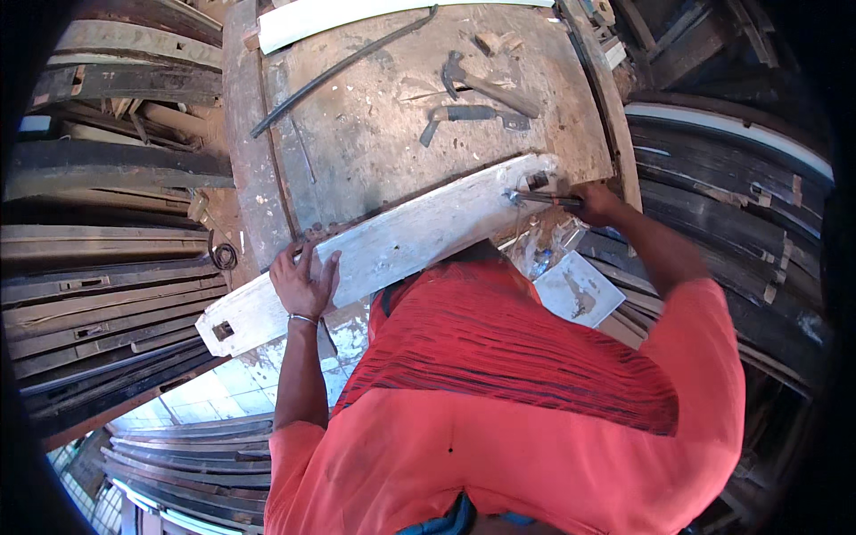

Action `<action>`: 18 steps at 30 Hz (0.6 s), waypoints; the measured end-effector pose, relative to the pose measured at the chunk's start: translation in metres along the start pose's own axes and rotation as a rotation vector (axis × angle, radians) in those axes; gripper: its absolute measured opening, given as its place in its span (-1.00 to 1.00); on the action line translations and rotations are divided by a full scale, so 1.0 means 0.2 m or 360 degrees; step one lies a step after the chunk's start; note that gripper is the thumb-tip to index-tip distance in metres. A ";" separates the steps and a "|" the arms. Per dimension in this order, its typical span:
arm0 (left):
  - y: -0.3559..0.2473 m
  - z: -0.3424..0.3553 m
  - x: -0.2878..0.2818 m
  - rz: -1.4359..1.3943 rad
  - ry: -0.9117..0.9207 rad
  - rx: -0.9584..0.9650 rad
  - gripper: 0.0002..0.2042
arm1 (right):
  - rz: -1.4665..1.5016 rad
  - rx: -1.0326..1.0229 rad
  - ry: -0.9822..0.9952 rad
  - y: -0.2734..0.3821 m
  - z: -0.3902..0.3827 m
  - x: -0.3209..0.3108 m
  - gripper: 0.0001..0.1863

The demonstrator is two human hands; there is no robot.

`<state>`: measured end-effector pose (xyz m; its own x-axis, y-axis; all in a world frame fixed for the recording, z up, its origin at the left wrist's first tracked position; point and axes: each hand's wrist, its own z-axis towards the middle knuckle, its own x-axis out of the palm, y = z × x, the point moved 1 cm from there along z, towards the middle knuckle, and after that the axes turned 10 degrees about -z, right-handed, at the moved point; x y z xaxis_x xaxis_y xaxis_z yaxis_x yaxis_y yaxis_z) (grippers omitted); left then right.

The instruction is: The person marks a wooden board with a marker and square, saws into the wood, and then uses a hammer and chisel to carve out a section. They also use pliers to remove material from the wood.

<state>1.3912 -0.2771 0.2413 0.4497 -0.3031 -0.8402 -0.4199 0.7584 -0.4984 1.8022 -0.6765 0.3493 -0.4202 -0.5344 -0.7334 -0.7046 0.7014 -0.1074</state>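
Note:
A long whitish wooden plank (401, 245) lies slantwise across the near side of the workbench, with a rectangular slot cut near each end. My left hand (303, 281) rests on its left part, fingers spread toward the far edge and thumb apart. At the plank's right end my right hand (599, 203) is closed round the handles of a dark metal tool (548, 198) that looks like pincers. The tool's tip touches the plank's face beside the right slot. My fingers partly hide the handles.
On the worn workbench (357, 134) lie a claw hammer (490, 87), a dark-handled tool (468, 113), a long dark bar (343, 71) and a wood scrap. A white board (383, 20) lies along the far edge. Stacked timber (107, 254) crowds both sides. A white tile-like piece (578, 290) sits at right.

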 end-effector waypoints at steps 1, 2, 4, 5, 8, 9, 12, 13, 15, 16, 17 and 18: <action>0.00 -0.02 -0.01 0.0001 0.0016 -0.0016 -0.54 | 0.0188 0.0070 -0.0077 -0.02 0.01 0.08 -0.53; 0.00 -0.03 -0.01 0.0008 0.0025 -0.0027 -0.54 | 0.0070 -0.0176 -0.0291 0.03 0.00 0.12 -0.52; 0.01 0.01 0.01 0.0020 0.0000 0.0011 -0.54 | 0.0080 -0.0091 -0.0218 -0.01 -0.01 0.10 -0.53; 0.01 0.01 0.02 0.0031 -0.0018 0.0040 -0.54 | 0.0088 -0.0010 -0.0136 0.02 -0.04 0.04 -0.54; 0.02 0.03 0.04 0.0024 -0.0012 0.0050 -0.51 | -0.0436 0.0041 -0.0463 0.08 -0.13 0.02 -0.56; 0.02 0.01 0.05 0.0031 0.0007 0.0054 -0.51 | -0.0421 0.0040 -0.0449 0.15 -0.14 -0.01 -0.56; -0.01 0.05 0.10 0.0011 0.0055 -0.0096 -0.47 | -0.0248 0.0141 0.0111 0.30 -0.20 -0.11 -0.64; -0.06 0.11 0.15 -0.0054 0.0007 -0.0051 -0.45 | -0.0243 0.0142 0.0114 0.29 -0.20 -0.12 -0.64; -0.14 0.15 0.20 -0.0134 -0.0027 -0.0006 -0.43 | 0.0494 0.0252 0.0599 0.21 -0.19 -0.12 -0.61; -0.17 0.17 0.19 -0.0062 0.0057 -0.0090 -0.40 | 0.0633 0.0213 0.0478 0.21 -0.24 -0.03 -0.59; -0.19 0.19 0.20 0.0003 0.0129 -0.0169 -0.38 | 0.0684 0.0183 0.0363 0.17 -0.24 0.15 -0.59; -0.18 0.18 0.21 0.0096 0.0169 -0.0170 -0.35 | 0.0717 0.0129 0.0253 0.14 -0.21 0.32 -0.58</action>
<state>1.4531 -0.2965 0.2305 0.3374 -0.3224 -0.8844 -0.5278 0.7131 -0.4613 1.7322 -0.7109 0.3271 -0.7598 -0.2302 -0.6080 -0.3883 0.9108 0.1405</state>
